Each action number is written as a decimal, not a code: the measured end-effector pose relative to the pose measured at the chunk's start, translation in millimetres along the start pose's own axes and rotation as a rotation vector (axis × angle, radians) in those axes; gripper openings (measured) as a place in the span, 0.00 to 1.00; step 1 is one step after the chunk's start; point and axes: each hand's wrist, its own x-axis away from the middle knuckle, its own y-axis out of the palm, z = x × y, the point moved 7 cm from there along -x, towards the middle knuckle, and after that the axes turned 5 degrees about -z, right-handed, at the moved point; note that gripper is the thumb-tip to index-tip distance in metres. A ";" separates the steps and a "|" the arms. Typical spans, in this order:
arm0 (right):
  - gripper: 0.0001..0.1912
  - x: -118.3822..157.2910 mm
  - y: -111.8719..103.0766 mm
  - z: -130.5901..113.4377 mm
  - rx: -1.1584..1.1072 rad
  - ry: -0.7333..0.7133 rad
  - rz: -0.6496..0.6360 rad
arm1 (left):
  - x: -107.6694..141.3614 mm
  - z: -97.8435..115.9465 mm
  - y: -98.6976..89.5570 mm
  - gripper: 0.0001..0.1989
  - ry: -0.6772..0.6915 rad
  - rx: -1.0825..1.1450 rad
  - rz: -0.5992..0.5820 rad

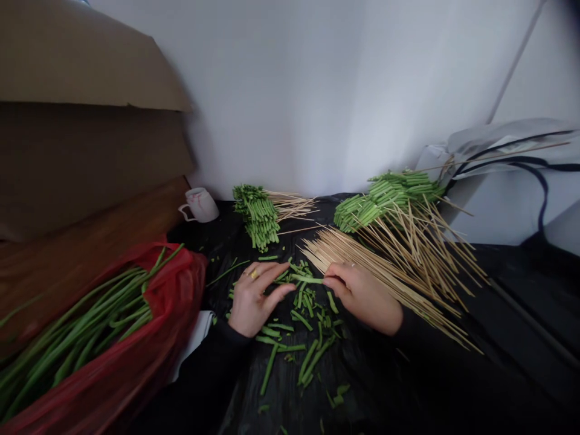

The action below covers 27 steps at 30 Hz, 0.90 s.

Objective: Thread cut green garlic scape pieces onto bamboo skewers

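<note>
My right hand [362,296] pinches the right end of a short green bean piece [308,278] above the black-covered table. At the piece's left end, my left hand [258,296] has its thumb and forefinger apart, with a yellow ring on one finger; whether it touches the bean is unclear. Beneath and between both hands lie several loose cut bean pieces [312,356]. Just beyond my right hand, bare wooden skewers [380,278] are spread in a row.
Behind stand two stacks of skewered beans, one left [259,217] and one right [389,196]. A white mug [200,205] is near the wall. Long beans fill a red bag [181,290] at left, by a cardboard box [90,139]. A clear plastic bag [507,142] sits right.
</note>
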 end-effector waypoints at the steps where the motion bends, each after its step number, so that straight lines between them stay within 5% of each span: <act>1: 0.08 -0.1 2.0 -3.1 0.002 -0.009 -0.010 | 0.0 7.2 1.5 0.18 0.065 -0.052 -0.016; 5: 0.08 -0.6 6.1 -13.2 0.050 -0.036 -0.024 | 1.7 20.5 12.8 0.11 0.202 -0.182 -0.099; 14: 0.09 3.3 8.3 -39.2 0.536 -0.225 0.052 | 2.6 15.5 16.9 0.08 0.186 -0.153 -0.122; 27: 0.10 2.0 20.6 -49.8 0.601 -0.270 0.085 | 4.6 16.7 20.5 0.08 0.164 -0.093 -0.150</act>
